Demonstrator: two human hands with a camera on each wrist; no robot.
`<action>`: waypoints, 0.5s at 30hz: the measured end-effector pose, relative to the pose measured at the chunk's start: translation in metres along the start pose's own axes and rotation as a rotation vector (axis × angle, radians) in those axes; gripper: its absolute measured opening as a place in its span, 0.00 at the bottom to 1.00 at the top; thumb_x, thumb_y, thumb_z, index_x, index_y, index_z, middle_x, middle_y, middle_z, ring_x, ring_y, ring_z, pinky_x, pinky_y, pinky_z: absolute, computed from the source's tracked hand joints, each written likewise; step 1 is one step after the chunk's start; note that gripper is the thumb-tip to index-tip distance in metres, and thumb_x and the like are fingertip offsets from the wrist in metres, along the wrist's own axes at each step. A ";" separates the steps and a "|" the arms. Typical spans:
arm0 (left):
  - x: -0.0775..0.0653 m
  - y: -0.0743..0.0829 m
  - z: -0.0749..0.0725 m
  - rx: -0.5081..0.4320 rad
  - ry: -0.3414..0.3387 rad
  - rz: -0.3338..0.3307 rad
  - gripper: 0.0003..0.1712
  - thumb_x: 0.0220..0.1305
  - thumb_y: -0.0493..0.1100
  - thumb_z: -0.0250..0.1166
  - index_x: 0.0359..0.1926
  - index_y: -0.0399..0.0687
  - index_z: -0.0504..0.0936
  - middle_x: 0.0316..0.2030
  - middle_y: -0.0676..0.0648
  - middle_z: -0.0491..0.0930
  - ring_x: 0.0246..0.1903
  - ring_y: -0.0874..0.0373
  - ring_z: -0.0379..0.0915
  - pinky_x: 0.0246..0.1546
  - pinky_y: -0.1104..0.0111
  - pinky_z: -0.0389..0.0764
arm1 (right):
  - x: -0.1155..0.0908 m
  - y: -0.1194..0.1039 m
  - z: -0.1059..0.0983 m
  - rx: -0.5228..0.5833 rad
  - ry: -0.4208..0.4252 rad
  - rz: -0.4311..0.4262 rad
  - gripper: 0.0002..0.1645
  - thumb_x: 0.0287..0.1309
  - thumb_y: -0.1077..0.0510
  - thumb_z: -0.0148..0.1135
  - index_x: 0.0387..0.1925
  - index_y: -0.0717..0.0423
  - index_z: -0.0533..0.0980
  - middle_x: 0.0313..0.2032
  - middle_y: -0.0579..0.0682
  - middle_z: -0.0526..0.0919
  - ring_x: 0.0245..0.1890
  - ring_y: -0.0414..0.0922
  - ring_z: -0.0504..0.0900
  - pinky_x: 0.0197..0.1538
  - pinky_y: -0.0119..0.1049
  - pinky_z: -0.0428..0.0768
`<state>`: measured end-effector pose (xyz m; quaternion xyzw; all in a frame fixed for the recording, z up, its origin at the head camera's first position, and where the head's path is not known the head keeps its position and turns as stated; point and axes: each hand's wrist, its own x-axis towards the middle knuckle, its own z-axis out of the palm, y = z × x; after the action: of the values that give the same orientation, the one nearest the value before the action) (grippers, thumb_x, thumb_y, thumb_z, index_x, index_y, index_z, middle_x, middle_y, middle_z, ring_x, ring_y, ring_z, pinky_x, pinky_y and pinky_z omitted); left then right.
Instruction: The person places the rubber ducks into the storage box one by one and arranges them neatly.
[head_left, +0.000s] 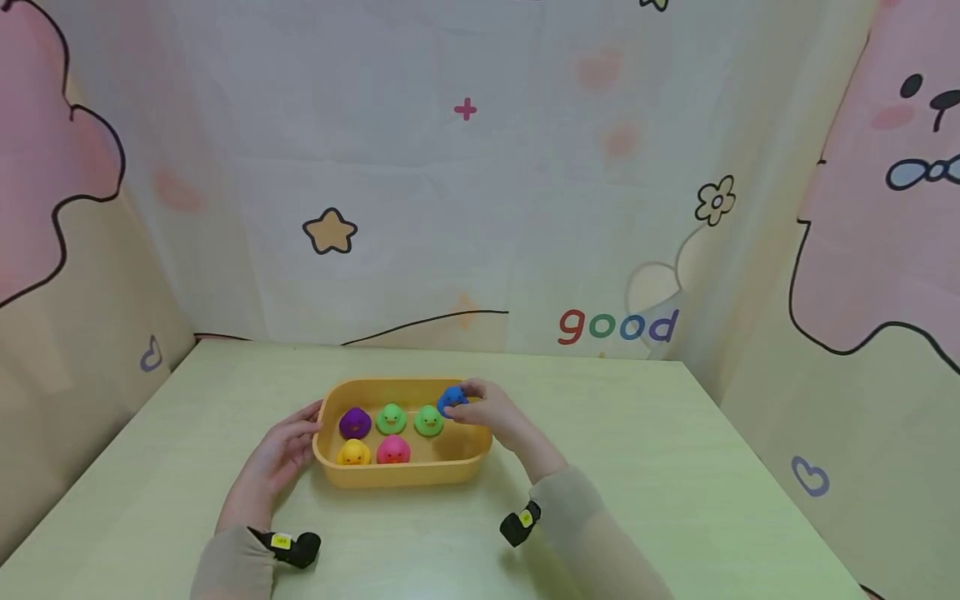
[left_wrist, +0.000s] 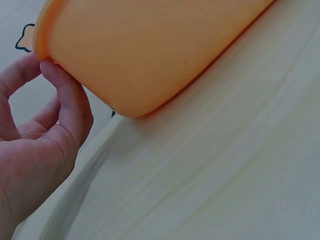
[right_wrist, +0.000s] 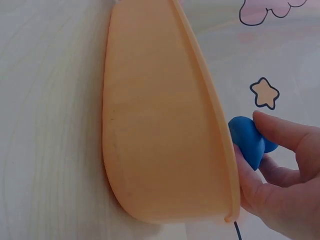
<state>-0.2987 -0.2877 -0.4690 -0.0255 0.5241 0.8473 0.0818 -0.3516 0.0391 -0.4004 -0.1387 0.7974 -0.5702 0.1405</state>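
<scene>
My right hand (head_left: 487, 410) pinches a blue rubber duck (head_left: 452, 401) over the right end of an orange plastic bin (head_left: 405, 477). In the right wrist view the blue duck (right_wrist: 245, 139) shows between thumb and fingers, just past the rim. At the bin's left end, my left hand (head_left: 287, 446) grips the rim with thumb and fingers, seen closer in the left wrist view (left_wrist: 50, 117). Inside the bin sit a purple duck (head_left: 355, 423), two green ducks (head_left: 392, 419) (head_left: 429, 421), a yellow duck (head_left: 354, 452) and a pink duck (head_left: 393, 450).
The bin stands on a pale wood-grain table (head_left: 637, 467). Printed cloth (head_left: 405, 167) with a star, a flower and the word "good" hangs behind it and along both sides. A small black camera (head_left: 296, 548) is strapped to each wrist.
</scene>
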 end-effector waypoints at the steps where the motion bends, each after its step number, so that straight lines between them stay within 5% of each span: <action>1: 0.000 0.000 0.000 -0.003 0.001 0.000 0.24 0.71 0.32 0.49 0.66 0.51 0.65 0.46 0.62 0.79 0.48 0.68 0.77 0.51 0.76 0.78 | 0.000 0.000 0.003 -0.017 -0.008 0.000 0.26 0.58 0.62 0.67 0.56 0.69 0.71 0.54 0.62 0.76 0.44 0.46 0.81 0.54 0.41 0.82; 9: 0.002 -0.001 -0.001 0.021 -0.006 0.003 0.35 0.72 0.33 0.48 0.76 0.40 0.47 0.46 0.64 0.79 0.47 0.68 0.77 0.50 0.76 0.79 | -0.003 0.003 0.019 -0.190 -0.064 -0.002 0.24 0.54 0.59 0.70 0.51 0.66 0.76 0.50 0.58 0.79 0.46 0.48 0.77 0.55 0.41 0.80; 15: 0.000 0.001 0.001 -0.003 -0.007 0.007 0.35 0.71 0.32 0.49 0.76 0.40 0.49 0.46 0.62 0.79 0.46 0.68 0.77 0.49 0.76 0.79 | -0.005 0.001 0.026 -0.290 -0.074 0.010 0.24 0.51 0.59 0.73 0.48 0.65 0.77 0.47 0.56 0.81 0.45 0.48 0.77 0.54 0.42 0.79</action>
<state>-0.2986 -0.2873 -0.4681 -0.0209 0.5225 0.8486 0.0805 -0.3373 0.0181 -0.4089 -0.1745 0.8663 -0.4430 0.1512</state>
